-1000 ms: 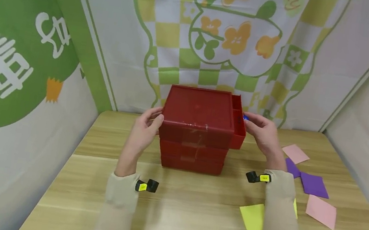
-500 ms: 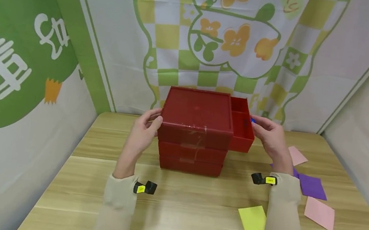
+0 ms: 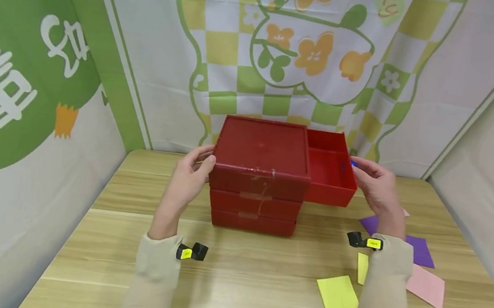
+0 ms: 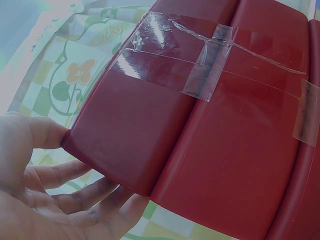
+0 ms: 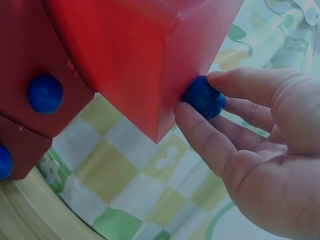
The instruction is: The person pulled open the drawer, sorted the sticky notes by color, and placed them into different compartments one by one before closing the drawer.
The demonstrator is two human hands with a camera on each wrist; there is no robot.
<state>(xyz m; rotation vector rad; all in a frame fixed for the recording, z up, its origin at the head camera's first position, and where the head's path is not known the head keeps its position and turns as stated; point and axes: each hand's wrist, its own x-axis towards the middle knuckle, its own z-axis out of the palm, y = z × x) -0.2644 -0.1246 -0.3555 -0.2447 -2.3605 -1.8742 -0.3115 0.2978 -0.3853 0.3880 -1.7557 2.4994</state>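
Note:
A dark red drawer cabinet (image 3: 261, 145) with stacked tiers stands on the wooden table (image 3: 245, 292), clear tape (image 4: 155, 55) across its near side. From its right end the top drawer (image 3: 329, 194) sticks far out, and no contents show in the part of it I can see. My right hand (image 3: 378, 189) pinches the blue round knob (image 5: 202, 97) on that drawer's face between thumb and fingers. At the opposite end, my left hand (image 3: 188, 174) presses the cabinet's side, thumb at the top corner and fingers spread below it, as the left wrist view shows.
More blue knobs (image 5: 45, 93) sit on the lower drawers. Yellow paper squares (image 3: 337, 297), purple ones (image 3: 421, 251) and a pink one (image 3: 427, 286) lie on the right of the table, partly under the right arm. A patterned curtain (image 3: 275, 94) hangs close behind the cabinet.
The top drawer has slid farther out to the right, with my right hand moving along on its knob. My left hand stays at the cabinet's left side.

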